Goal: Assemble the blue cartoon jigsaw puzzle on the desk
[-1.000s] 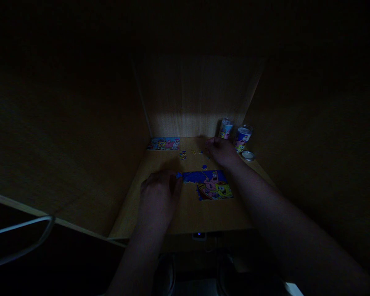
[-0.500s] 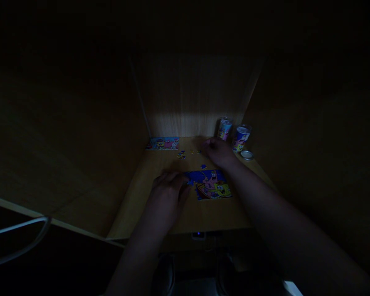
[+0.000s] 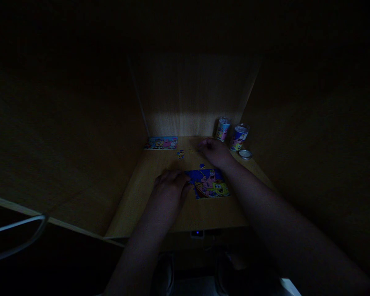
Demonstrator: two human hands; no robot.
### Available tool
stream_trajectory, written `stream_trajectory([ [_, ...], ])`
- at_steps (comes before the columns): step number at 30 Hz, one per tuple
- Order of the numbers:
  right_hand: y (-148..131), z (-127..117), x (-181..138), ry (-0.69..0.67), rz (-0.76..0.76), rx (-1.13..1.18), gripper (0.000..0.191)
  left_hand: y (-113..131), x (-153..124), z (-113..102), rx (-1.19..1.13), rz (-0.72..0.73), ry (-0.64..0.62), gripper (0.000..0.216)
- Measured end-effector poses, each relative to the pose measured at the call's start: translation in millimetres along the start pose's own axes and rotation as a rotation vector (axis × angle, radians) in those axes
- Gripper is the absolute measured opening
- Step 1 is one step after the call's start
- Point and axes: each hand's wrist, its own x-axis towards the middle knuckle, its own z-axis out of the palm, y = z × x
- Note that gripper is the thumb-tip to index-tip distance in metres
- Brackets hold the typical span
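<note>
A partly assembled jigsaw puzzle (image 3: 211,183), with a pink and a yellow cartoon figure on blue, lies on the wooden desk. My left hand (image 3: 170,185) is at its left edge, thumb and finger closed around a blue puzzle piece (image 3: 191,182) there. Further back, my right hand (image 3: 215,152) hovers low by the loose pieces, fingertips pinched together; darkness hides what is between them. One blue loose piece (image 3: 202,166) rests just behind the puzzle. A small cluster of loose pieces (image 3: 180,154) lies to the left of my right hand, with a yellowish piece (image 3: 191,151) beside it.
A second, assembled puzzle (image 3: 162,143) lies at the back left. Two clear-topped cartoon cans, one at the back (image 3: 223,129) and one nearer (image 3: 239,137), stand at the right. A round metal lid (image 3: 245,154) lies before them. Wooden panels (image 3: 197,94) enclose the desk.
My right hand has shifted slightly left, over the spot where a small loose piece showed. My left hand stays at the puzzle's left edge, its fingertips a little closer in.
</note>
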Motion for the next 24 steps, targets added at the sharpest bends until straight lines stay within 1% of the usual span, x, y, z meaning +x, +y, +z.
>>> stream_trajectory([
  [4, -0.1, 0.7, 0.1, 0.004, 0.009, 0.001, 0.016, 0.1, -0.3, -0.2, 0.000, -0.002, -0.006, 0.015],
  [8, -0.7, 0.2, 0.1, 0.006, 0.012, -0.004, 0.015, -1.8, -1.9, 0.7, -0.020, 0.011, 0.028, 0.021],
  [11, -1.3, -0.6, -0.1, 0.004, 0.009, -0.005, 0.014, -3.3, -2.8, 1.1, -0.045, 0.039, 0.050, 0.022],
  [14, -2.3, -1.5, -0.4, 0.003, 0.002, -0.006, 0.014, -3.3, -3.5, 1.0, -0.072, 0.075, 0.034, 0.023],
  [18, -3.2, -2.1, -0.6, 0.004, 0.001, -0.013, 0.014, -1.4, -4.4, 0.2, -0.063, 0.107, -0.007, 0.031],
  [24, -2.0, -1.4, -0.3, -0.002, 0.001, -0.022, 0.014, -1.0, -4.7, 0.8, -0.056, 0.104, -0.021, 0.036],
])
